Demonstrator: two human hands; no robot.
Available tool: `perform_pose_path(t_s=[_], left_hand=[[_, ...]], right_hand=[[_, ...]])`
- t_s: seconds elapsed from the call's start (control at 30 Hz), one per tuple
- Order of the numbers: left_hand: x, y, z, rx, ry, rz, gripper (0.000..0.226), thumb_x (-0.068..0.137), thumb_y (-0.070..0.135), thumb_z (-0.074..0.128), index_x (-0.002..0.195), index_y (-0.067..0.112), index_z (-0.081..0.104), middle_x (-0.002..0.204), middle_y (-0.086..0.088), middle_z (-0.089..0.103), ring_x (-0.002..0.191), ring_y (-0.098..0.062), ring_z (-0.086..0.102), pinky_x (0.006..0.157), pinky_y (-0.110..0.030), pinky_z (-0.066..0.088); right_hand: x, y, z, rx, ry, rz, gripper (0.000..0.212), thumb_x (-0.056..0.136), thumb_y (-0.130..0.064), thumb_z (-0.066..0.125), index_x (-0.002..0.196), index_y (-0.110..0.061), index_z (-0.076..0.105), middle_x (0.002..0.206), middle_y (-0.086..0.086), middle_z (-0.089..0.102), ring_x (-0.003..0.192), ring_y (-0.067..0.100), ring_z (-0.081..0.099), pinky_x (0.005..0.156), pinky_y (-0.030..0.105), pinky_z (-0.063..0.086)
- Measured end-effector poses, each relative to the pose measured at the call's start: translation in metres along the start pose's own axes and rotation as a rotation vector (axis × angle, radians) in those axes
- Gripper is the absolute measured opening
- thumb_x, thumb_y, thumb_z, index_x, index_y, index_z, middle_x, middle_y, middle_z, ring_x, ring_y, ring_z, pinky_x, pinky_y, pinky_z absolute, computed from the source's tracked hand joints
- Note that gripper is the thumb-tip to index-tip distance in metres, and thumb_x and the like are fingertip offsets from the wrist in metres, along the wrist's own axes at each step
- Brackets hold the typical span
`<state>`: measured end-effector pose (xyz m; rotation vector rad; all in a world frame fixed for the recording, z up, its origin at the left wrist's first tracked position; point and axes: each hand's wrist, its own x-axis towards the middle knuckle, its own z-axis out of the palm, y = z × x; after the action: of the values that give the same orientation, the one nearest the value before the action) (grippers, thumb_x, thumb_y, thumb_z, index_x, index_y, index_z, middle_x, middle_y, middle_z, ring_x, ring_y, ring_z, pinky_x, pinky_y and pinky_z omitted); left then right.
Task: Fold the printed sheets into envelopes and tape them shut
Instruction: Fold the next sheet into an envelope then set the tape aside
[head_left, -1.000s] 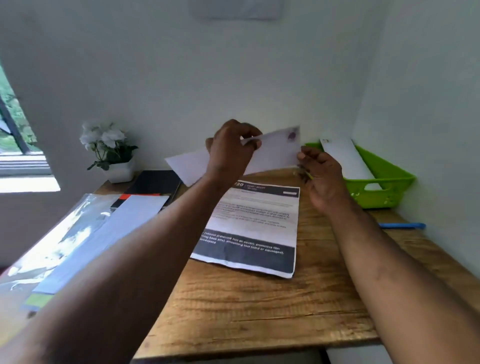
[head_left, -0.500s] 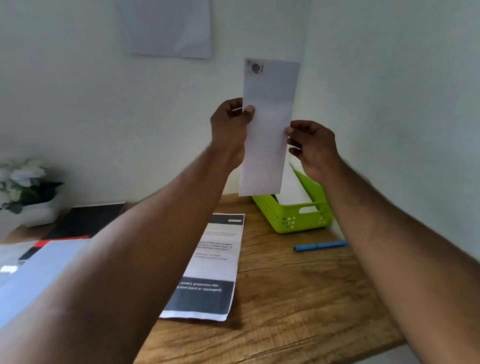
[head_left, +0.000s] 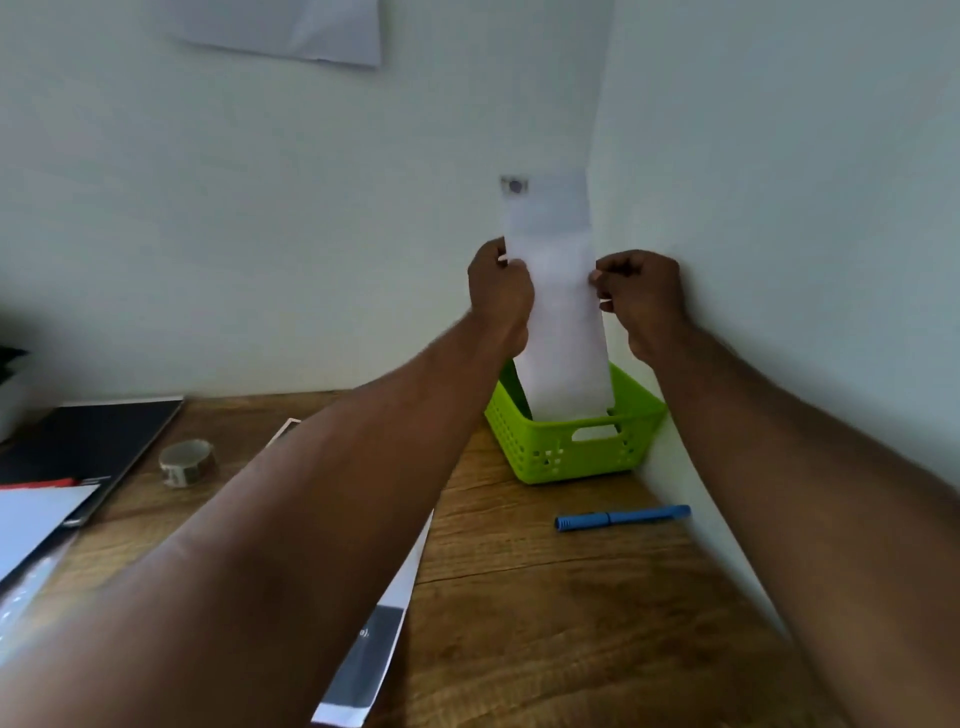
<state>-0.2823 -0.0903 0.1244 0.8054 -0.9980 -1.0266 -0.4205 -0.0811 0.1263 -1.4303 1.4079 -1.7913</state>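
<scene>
White folded-paper envelope (head_left: 558, 312), tall and narrow, is upright in the air over the table's back right corner. I see a small dark round mark at its top left corner. Its bottom edge sits down inside the lime-green perforated plastic basket (head_left: 576, 447); can't tell whether it touches the basket floor.

Left hand (head_left: 500, 296) pinches the envelope's left long edge, thumb in front, fingers curled behind. Right hand (head_left: 641, 301) pinches the right long edge at about the same height, fingers curled in tight. Both grip above the envelope's middle; both forearms reach out over the table.

Basket is in the back right corner of the brown wood-grain table (head_left: 545, 623), against the right wall. Something white shows through its front handle slot, blurred, can't make it out.

Blue capped pen (head_left: 622, 518) lies flat in front of the basket, near the right edge, well apart from both hands.

Printed sheet with dark header band (head_left: 379, 649) lies flat mid-table, mostly hidden under my view of the left forearm; it runs to the front edge.

Roll of patterned tape (head_left: 187, 462) stands on its side towards the back left, just beside a black flat notebook (head_left: 88, 441) at the back left. White papers and a clear plastic sleeve (head_left: 31, 525) overlap the notebook at the left edge.

Pale sheet (head_left: 291, 31) is stuck on the back wall, top of frame.
</scene>
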Motion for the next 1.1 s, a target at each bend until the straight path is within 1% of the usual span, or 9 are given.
perform_pose_path(t_s=[0.1,0.23,0.33,0.4,0.5,0.67,0.87,0.97,1.1], left_hand=[[-0.004,-0.022,-0.002,0.044,0.020,-0.172,0.037,0.085,-0.010,0.040,0.113,-0.004,0.064,0.102,-0.017,0.065,0.087,-0.030,0.064,0.074,-0.037,0.055],[-0.008,-0.034,0.000,0.126,-0.009,-0.430,0.031,0.095,0.006,0.046,0.124,0.000,0.056,0.099,-0.014,0.058,0.081,-0.026,0.055,0.075,-0.035,0.046],[-0.011,-0.039,0.001,0.216,-0.093,-0.547,0.024,0.102,0.020,0.041,0.093,0.006,0.058,0.082,-0.009,0.053,0.066,-0.019,0.047,0.059,-0.022,0.045],[-0.008,-0.046,0.003,0.254,-0.130,-0.603,0.027,0.103,0.029,0.038,0.099,0.009,0.056,0.104,-0.012,0.057,0.080,-0.025,0.053,0.075,-0.026,0.043],[0.001,-0.057,0.009,0.277,-0.135,-0.650,0.056,0.100,0.046,0.035,0.141,0.008,0.042,0.148,-0.009,0.041,0.129,-0.030,0.043,0.110,-0.040,0.030],[0.044,-0.108,0.017,0.283,-0.073,-0.740,0.078,0.086,0.069,0.036,0.144,0.016,0.041,0.150,-0.010,0.040,0.132,-0.034,0.042,0.113,-0.051,0.026],[-0.003,-0.066,0.016,0.299,-0.180,-0.658,0.054,0.103,0.039,0.035,0.145,0.007,0.037,0.135,-0.018,0.049,0.119,-0.034,0.050,0.103,-0.038,0.035],[-0.006,-0.064,0.015,0.347,-0.258,-0.628,0.050,0.105,0.028,0.030,0.148,0.003,0.029,0.154,-0.015,0.032,0.141,-0.030,0.033,0.112,-0.040,0.028],[-0.010,-0.060,0.017,0.415,-0.230,-0.752,0.063,0.098,0.039,0.049,0.146,0.003,0.029,0.153,-0.017,0.029,0.139,-0.036,0.031,0.113,-0.049,0.027]], right_hand=[[0.002,0.027,0.005,-0.201,-0.002,0.063,0.017,0.076,0.007,0.067,0.075,-0.010,0.064,0.069,0.012,0.063,0.058,0.021,0.057,0.057,0.030,0.051],[0.002,0.052,0.003,-0.533,-0.039,0.040,0.026,0.072,0.001,0.070,0.097,-0.006,0.071,0.100,0.016,0.070,0.093,0.029,0.065,0.086,0.036,0.053],[-0.002,0.059,0.006,-0.687,-0.121,0.030,0.030,0.077,-0.001,0.065,0.106,-0.008,0.068,0.115,0.016,0.065,0.110,0.031,0.059,0.094,0.038,0.049],[-0.003,0.062,0.009,-0.742,-0.178,0.055,0.032,0.078,-0.003,0.065,0.110,-0.009,0.065,0.120,0.017,0.062,0.112,0.033,0.058,0.095,0.039,0.049],[-0.006,0.065,0.011,-0.787,-0.258,0.106,0.036,0.080,-0.003,0.066,0.115,-0.008,0.062,0.123,0.018,0.059,0.112,0.034,0.058,0.095,0.042,0.049],[-0.005,0.071,0.009,-0.780,-0.279,0.103,0.038,0.081,-0.001,0.062,0.118,-0.011,0.061,0.123,0.017,0.058,0.112,0.034,0.059,0.093,0.042,0.050],[-0.013,0.069,0.015,-0.978,-0.360,0.149,0.024,0.075,-0.009,0.071,0.097,-0.008,0.061,0.105,0.017,0.061,0.091,0.035,0.065,0.073,0.035,0.055],[-0.019,0.070,0.015,-1.033,-0.412,0.188,0.049,0.070,-0.004,0.077,0.116,-0.009,0.060,0.117,0.015,0.058,0.101,0.037,0.064,0.085,0.046,0.055],[-0.021,0.061,0.010,-1.032,-0.422,0.177,0.052,0.070,-0.002,0.078,0.118,-0.007,0.058,0.119,0.019,0.058,0.102,0.038,0.064,0.086,0.048,0.055]])
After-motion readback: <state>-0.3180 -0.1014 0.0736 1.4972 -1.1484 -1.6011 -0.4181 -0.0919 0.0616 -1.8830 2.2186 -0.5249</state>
